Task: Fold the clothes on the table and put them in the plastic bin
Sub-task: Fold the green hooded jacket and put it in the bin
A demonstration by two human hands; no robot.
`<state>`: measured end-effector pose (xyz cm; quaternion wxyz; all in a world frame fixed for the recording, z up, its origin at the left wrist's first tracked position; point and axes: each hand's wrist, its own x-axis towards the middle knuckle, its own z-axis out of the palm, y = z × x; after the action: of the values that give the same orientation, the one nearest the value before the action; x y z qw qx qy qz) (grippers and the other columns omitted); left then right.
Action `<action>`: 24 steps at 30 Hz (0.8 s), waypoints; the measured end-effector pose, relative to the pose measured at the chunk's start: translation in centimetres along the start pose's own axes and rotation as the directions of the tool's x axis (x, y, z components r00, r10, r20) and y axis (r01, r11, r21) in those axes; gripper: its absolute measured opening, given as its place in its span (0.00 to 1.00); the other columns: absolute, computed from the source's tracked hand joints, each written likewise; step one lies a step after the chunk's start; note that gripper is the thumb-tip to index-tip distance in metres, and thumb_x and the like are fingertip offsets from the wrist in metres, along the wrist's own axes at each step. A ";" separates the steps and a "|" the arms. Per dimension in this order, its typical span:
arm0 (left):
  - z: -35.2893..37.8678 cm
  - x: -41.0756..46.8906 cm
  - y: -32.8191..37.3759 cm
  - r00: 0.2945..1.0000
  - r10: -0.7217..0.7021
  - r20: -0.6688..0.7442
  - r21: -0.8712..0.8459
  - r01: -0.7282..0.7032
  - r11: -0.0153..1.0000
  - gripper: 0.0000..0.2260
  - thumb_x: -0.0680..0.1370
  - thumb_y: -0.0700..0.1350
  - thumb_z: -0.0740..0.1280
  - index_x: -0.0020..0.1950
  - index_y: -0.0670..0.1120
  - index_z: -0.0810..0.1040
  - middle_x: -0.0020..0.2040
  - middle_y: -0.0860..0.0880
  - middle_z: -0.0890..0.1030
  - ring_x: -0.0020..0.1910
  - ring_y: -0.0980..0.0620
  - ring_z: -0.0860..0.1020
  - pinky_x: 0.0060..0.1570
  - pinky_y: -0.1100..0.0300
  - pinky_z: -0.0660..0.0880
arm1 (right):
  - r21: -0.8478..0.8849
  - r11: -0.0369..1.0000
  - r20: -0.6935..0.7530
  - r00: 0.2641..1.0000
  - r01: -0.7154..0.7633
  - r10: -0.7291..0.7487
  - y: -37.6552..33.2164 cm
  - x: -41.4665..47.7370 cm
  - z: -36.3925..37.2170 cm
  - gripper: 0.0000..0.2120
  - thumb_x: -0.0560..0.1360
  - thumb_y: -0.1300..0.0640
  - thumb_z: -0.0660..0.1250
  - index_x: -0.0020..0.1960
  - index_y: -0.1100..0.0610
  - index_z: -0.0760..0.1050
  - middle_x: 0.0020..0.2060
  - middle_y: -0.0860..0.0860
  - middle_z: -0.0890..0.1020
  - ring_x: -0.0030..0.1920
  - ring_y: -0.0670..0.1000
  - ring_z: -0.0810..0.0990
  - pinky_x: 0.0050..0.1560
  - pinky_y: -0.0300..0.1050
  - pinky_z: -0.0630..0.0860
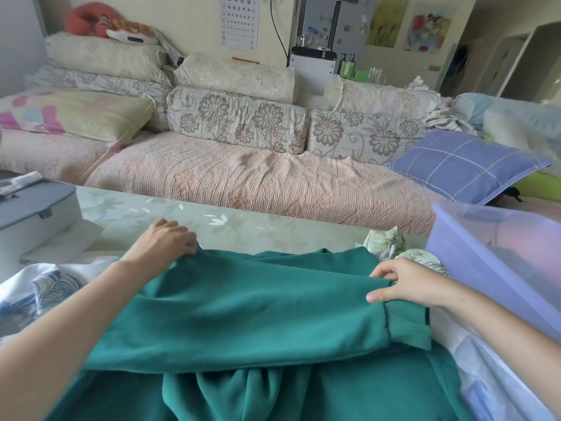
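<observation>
A fold is in hand on a large teal-green garment of soft knit fabric point(252, 314), which is spread across the near part of a table covered in a pale green flowered cloth point(188, 217). The far left edge of the garment is pinched by the left hand point(165, 240), whose fingers are curled shut over the cloth with little gap showing. The right edge is gripped by the right hand point(408, 284), with the thumb laid flat along the top and the fingers tucked over the fold, beside what looks like a short sleeve or cuff. An upper layer is seen lying doubled over a rumpled lower layer, which bunches into loose pleats at the near edge. The step is judged to be an early fold, not yet pressed flat. The translucent lilac plastic bin point(498, 253) stands at the right of the table, just beside the right hand; something pinkish can be made out through its wall, but not identified. More clothes wait unfolded: a white garment with a blue print point(45, 287) at the left and a crumpled pale floral piece point(385, 241) between the green garment and the bin. Next, the held edge would need to be laid down and smoothed, the bunched lower layer flattened, and the garment folded smaller before it is lifted to the bin.
</observation>
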<state>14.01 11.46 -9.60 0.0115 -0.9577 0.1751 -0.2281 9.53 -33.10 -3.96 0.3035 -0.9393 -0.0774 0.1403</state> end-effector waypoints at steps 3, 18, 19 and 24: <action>-1.4 0.4 0.1 0.910 -0.376 -0.174 -0.144 0.355 0.924 0.04 0.75 0.43 0.69 0.41 0.44 0.78 0.41 0.45 0.81 0.45 0.41 0.77 0.47 0.49 0.65 | 0.002 1.000 -0.020 1.000 0.019 -0.019 -0.6 0.3 -0.3 0.13 0.66 0.58 0.77 0.46 0.60 0.77 0.46 0.44 0.82 0.55 0.42 0.78 0.50 0.30 0.70; -0.3 -4.6 4.1 0.846 -0.350 0.402 0.156 0.314 0.937 0.31 0.79 0.64 0.46 0.77 0.55 0.40 0.77 0.49 0.38 0.76 0.50 0.38 0.74 0.47 0.43 | -0.543 0.831 -0.055 0.983 0.118 -0.175 -0.5 1.0 5.2 0.36 0.74 0.30 0.46 0.77 0.44 0.45 0.75 0.41 0.42 0.76 0.43 0.43 0.75 0.43 0.40; -0.2 -5.1 4.0 0.827 -0.362 0.430 0.169 0.321 0.932 0.31 0.78 0.65 0.45 0.77 0.56 0.39 0.77 0.49 0.38 0.76 0.49 0.39 0.74 0.46 0.43 | -0.559 0.822 0.009 0.992 0.109 -0.126 -0.4 0.6 6.1 0.42 0.67 0.24 0.37 0.76 0.43 0.41 0.73 0.40 0.39 0.75 0.43 0.40 0.75 0.44 0.39; 0.6 -5.6 3.4 0.715 -0.440 0.542 0.165 0.423 0.891 0.31 0.77 0.67 0.43 0.77 0.57 0.40 0.78 0.48 0.42 0.77 0.47 0.43 0.74 0.47 0.45 | -0.628 0.777 0.057 0.998 0.026 0.013 1.8 0.7 8.4 0.47 0.59 0.25 0.29 0.75 0.42 0.34 0.75 0.44 0.36 0.74 0.44 0.34 0.75 0.46 0.37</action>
<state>8.50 10.13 -12.95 0.0234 -0.9951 -0.0678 0.0675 7.69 -29.80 -11.75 -0.0291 -0.9820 -0.1316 0.1326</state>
